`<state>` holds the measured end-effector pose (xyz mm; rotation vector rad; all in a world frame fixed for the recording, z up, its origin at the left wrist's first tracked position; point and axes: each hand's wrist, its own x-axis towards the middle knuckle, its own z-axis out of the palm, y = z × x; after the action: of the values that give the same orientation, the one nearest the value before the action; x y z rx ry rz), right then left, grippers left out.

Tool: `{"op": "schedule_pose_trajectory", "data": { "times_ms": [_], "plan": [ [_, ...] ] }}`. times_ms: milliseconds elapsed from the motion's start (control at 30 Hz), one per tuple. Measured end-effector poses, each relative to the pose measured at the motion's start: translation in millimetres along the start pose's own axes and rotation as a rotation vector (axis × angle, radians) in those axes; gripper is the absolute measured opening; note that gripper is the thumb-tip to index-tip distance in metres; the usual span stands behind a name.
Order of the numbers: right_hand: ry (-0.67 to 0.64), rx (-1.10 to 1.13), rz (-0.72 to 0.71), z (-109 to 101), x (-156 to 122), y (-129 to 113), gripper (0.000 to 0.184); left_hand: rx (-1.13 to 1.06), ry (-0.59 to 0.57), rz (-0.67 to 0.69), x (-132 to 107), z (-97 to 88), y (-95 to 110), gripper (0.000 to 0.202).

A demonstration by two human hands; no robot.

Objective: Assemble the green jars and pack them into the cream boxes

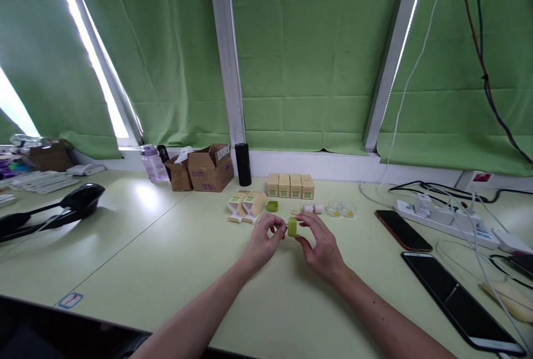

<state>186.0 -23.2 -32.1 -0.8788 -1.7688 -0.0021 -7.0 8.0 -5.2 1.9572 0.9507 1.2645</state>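
Above the table, my right hand (322, 245) grips a small rounded green case (292, 227) between thumb and fingers. Close against its left side, my left hand (266, 237) is closed in a pinch; what sits between those fingertips is too small to make out. Just beyond lies another green case (272, 206), flat on the table. Left of it are two opened kraft paper boxes (253, 207) with green labels. Small pink cylinders (313, 209) and clear round containers (341, 209) with yellow bits lie to the right.
Several closed kraft boxes (290, 186) line up at the back, near a black cylinder (242, 165) and cardboard boxes (211, 170). A purple bottle (154, 165) stands further left. On the right are a phone (403, 230), a larger black-screened device (458, 298) and a cabled power strip (445, 220).
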Motion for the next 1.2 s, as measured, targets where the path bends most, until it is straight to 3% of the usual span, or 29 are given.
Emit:
{"op": "schedule_pose_trajectory", "data": {
  "times_ms": [1200],
  "plan": [
    [0.023, -0.009, 0.006, -2.8, 1.8, -0.4, 0.047, -0.06, 0.041, -0.073, 0.1, -2.2, 1.5, 0.019]
  ]
}}
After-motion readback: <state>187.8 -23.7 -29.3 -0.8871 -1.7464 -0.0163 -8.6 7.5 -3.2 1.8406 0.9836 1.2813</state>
